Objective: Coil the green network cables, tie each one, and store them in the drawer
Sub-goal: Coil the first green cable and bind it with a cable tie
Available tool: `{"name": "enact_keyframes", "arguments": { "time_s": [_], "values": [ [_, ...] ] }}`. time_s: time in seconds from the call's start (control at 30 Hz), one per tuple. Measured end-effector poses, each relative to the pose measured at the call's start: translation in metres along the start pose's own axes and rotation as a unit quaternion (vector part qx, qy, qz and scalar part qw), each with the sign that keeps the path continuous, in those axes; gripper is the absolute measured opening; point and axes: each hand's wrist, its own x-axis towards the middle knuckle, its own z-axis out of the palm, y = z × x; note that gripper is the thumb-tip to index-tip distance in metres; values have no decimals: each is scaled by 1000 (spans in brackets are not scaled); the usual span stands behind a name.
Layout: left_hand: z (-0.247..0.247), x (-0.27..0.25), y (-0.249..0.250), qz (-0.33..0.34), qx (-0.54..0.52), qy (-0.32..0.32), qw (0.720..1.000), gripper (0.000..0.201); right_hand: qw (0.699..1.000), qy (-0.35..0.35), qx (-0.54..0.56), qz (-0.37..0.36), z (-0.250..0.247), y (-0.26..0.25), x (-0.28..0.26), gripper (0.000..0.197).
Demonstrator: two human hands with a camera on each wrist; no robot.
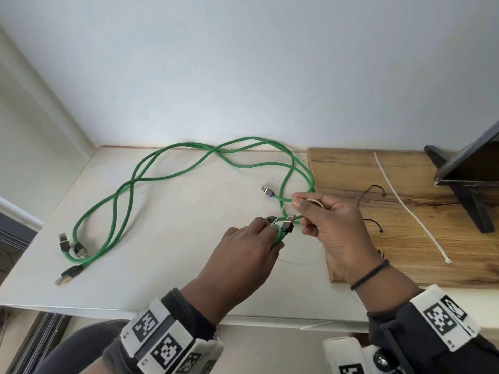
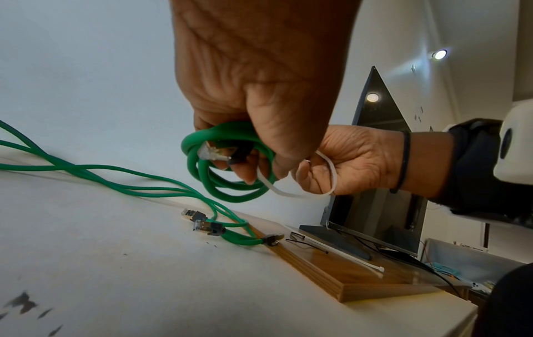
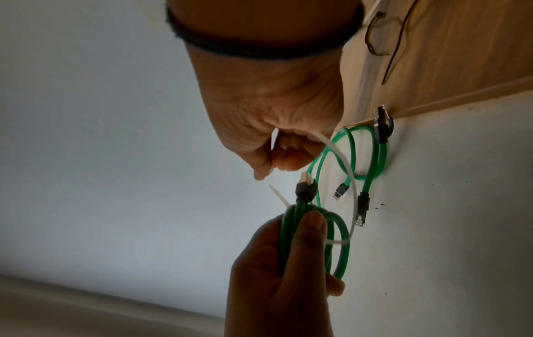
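My left hand [image 1: 270, 233] grips a small coil of green network cable [image 2: 236, 198], its two plugs sticking up out of the loops. A white zip tie [image 2: 288, 195] runs around the coil and arcs over to my right hand [image 1: 297, 199], which pinches the tie between thumb and fingers just right of the coil. In the right wrist view the zip tie [image 3: 336, 153] loops from the right hand [image 3: 274, 164] down to the coil [image 3: 343, 255] in the left hand [image 3: 323, 255]. More green cables [image 1: 167, 168] lie loose in long loops on the white table [image 1: 189, 279].
Several plugs [image 1: 73, 249] of the loose cables lie near the table's left edge, one more [image 1: 266, 190] by my hands. A wooden board [image 1: 405, 252] at right carries a spare white zip tie [image 1: 405, 206] and thin black ties [image 1: 374, 188]. A dark monitor [image 1: 472, 163] stands on its far right.
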Motion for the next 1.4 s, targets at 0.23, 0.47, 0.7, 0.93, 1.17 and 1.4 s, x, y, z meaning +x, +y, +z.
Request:
{"name": "enact_keyframes", "arguments": {
  "time_s": [0.23,0.47,0.7,0.93,1.17,1.4],
  "values": [
    [-1,1,0,3,9,-4,1000,30,999,-32,-27,4,-2,-4,-1,17],
    [0,1,-1,15,30,2,999,27,997,-45,-64,4,2,1,-4,6],
    [-4,-1,5,-40,-60,-24,997,23,994,-64,-84,-12,6,2,-8,13],
    [-2,-2,6,-92,-200,-17,975,29,987,-101,-124,-22,10,5,-15,13],
    [-2,3,-6,-111,-275,-1,955,29,995,-84,8,-57,8,-8,-12,21],
    [-14,2,4,-93,-344,31,934,23,995,-82,-25,-60,10,0,-15,12]
  ]
}}
